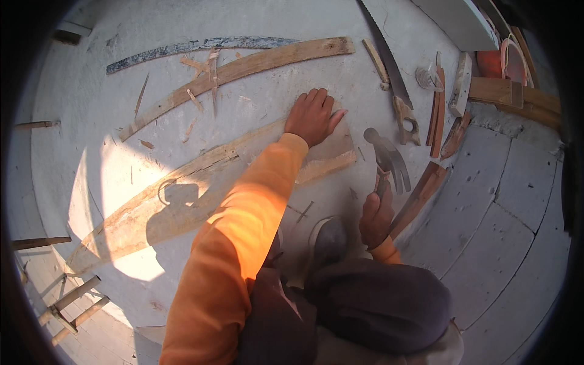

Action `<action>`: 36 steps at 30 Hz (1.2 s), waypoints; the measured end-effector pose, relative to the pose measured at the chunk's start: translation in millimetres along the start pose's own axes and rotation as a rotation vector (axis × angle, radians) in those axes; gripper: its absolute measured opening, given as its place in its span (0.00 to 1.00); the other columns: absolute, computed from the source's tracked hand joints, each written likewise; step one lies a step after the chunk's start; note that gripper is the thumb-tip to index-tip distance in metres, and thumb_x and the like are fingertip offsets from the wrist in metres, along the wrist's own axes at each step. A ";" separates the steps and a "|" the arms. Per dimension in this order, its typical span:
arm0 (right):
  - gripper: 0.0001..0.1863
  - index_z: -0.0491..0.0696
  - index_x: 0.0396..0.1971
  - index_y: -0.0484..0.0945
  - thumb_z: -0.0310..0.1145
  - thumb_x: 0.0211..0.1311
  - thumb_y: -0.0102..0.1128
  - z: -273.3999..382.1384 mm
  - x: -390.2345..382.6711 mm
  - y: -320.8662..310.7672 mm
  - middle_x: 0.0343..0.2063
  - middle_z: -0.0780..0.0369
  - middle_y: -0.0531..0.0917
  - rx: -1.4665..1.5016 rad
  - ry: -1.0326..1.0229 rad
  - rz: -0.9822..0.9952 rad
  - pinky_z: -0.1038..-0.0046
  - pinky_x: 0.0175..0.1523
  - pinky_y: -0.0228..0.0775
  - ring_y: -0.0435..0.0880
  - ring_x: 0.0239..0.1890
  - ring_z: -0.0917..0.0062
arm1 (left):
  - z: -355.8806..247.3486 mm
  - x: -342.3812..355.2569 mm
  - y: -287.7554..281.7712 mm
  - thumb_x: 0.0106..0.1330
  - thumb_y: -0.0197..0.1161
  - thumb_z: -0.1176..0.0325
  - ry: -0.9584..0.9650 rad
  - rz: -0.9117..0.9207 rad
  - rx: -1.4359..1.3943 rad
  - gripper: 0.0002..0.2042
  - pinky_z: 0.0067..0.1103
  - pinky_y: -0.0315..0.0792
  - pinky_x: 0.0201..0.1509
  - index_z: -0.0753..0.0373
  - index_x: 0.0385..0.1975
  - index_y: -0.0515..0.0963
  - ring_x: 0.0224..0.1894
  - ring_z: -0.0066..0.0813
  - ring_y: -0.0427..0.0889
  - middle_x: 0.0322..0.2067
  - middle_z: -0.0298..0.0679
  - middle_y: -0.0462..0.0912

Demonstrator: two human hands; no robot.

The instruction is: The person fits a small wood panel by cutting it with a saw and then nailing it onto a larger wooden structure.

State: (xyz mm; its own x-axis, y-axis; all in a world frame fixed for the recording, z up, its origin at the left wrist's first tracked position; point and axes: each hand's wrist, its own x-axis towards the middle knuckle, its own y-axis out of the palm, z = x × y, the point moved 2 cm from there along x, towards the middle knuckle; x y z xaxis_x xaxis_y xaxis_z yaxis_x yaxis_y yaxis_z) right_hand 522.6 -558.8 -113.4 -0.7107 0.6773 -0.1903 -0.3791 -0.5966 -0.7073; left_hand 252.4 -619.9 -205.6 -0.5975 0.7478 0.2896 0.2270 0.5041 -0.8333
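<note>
My left hand (313,115), in an orange sleeve, rests on the right end of a long, pale wooden board (201,176). Its fingers curl at the board's far edge, and the thumb points right. A crack runs along the board, and a raw, splintered strip (328,167) shows at its near right edge. My right hand (376,216) grips the handle of a claw hammer (388,159), which is held above the floor right of the board. The hammer's head is slightly blurred. Between my shoe (330,237) and the board lie crossed nails or thin slivers (304,212).
A handsaw (389,67) lies at the far right, beside a short stick (376,61). Beyond the board lie a curved-looking plank (243,70), a paint-stained strip (201,45) and splinters. Reddish wood strips (420,198) and a clear cup (427,78) are on the right. An upturned-looking wooden frame (73,310) stands lower left.
</note>
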 end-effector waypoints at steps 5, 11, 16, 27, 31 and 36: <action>0.26 0.32 0.68 0.67 0.33 0.79 0.49 -6.3 8.1 10.2 0.32 0.43 0.85 -0.057 -0.214 -0.044 0.61 0.34 0.77 0.87 0.29 0.55 | -0.4 -2.6 1.7 0.71 0.66 0.52 0.015 -0.022 -0.018 0.19 0.33 0.74 0.48 0.65 0.35 0.81 0.43 0.40 0.78 0.37 0.44 0.77; 0.26 0.35 0.70 0.65 0.34 0.79 0.47 -2.8 1.8 2.4 0.33 0.44 0.85 0.044 0.009 -0.018 0.61 0.37 0.78 0.88 0.31 0.55 | 0.0 -1.0 1.2 0.72 0.66 0.52 0.021 -0.035 -0.006 0.18 0.33 0.74 0.48 0.64 0.34 0.81 0.43 0.40 0.78 0.37 0.43 0.77; 0.26 0.35 0.70 0.64 0.33 0.79 0.49 -8.1 17.1 20.2 0.35 0.39 0.86 -0.096 -0.078 0.153 0.55 0.40 0.80 0.89 0.36 0.43 | 1.6 -2.5 1.4 0.73 0.65 0.52 0.004 0.019 0.005 0.18 0.33 0.74 0.48 0.64 0.35 0.81 0.44 0.40 0.78 0.37 0.43 0.78; 0.25 0.38 0.70 0.64 0.32 0.79 0.48 -1.6 19.8 16.5 0.37 0.38 0.86 -0.073 -0.018 0.171 0.53 0.41 0.80 0.89 0.39 0.43 | 1.0 -4.5 0.3 0.75 0.61 0.57 0.009 0.019 0.025 0.15 0.33 0.74 0.49 0.64 0.34 0.81 0.44 0.40 0.79 0.38 0.43 0.78; 0.25 0.40 0.70 0.64 0.33 0.80 0.48 -0.9 8.1 4.2 0.37 0.38 0.85 -0.055 -0.025 0.017 0.54 0.41 0.80 0.89 0.39 0.44 | -6.3 -1.3 3.9 0.76 0.60 0.59 0.019 -0.021 -0.005 0.14 0.33 0.74 0.49 0.64 0.34 0.81 0.44 0.41 0.79 0.38 0.44 0.78; 0.25 0.39 0.71 0.64 0.33 0.80 0.48 10.9 23.9 6.9 0.38 0.38 0.85 -0.094 0.095 0.267 0.55 0.42 0.80 0.89 0.39 0.43 | 0.2 -5.6 0.7 0.77 0.58 0.60 -0.002 0.037 0.033 0.14 0.33 0.73 0.49 0.64 0.34 0.81 0.45 0.41 0.78 0.38 0.43 0.78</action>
State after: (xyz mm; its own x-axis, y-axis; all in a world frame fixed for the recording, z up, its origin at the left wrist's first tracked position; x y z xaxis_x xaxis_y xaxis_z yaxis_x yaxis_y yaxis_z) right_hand 496.6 -551.4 -115.3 -0.7174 0.5416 -0.4382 -0.1264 -0.7198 -0.6826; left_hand 255.7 -623.8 -207.9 -0.5910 0.7646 0.2572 0.2234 0.4614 -0.8586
